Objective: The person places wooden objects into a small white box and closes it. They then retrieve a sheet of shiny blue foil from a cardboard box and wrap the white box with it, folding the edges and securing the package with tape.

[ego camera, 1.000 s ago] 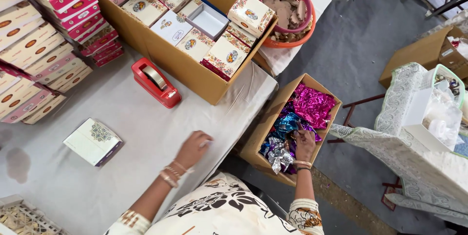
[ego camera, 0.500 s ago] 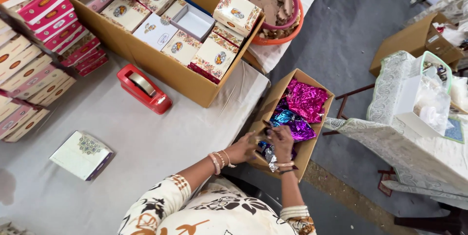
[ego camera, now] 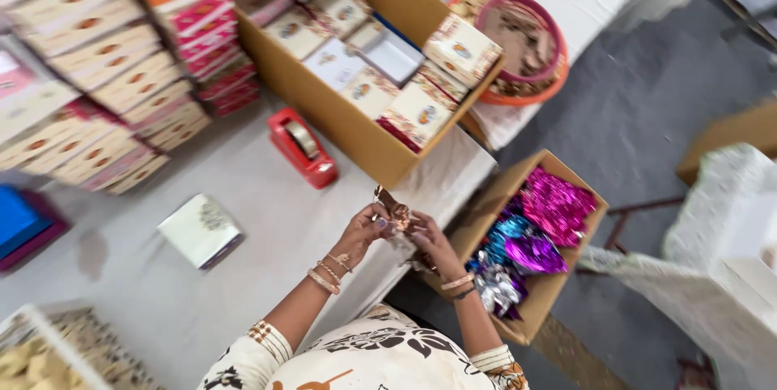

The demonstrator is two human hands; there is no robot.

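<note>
While both hands meet above the counter edge, the left hand and right hand pinch a shiny foil wrapper between their fingers, beside the box of wrappers.

A white-clothed table bears a red tape dispenser at centre, a small white box at seven o'clock, and a big carton at one o'clock.

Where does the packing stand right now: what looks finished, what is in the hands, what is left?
Done: many decorated boxes sit in the big carton, others stacked beside it. In hand: the left hand and right hand both pinch a small shiny foil piece over the table edge. Left, likely: one white box lies alone on the table, and the floor carton holds many foil pieces.
</note>
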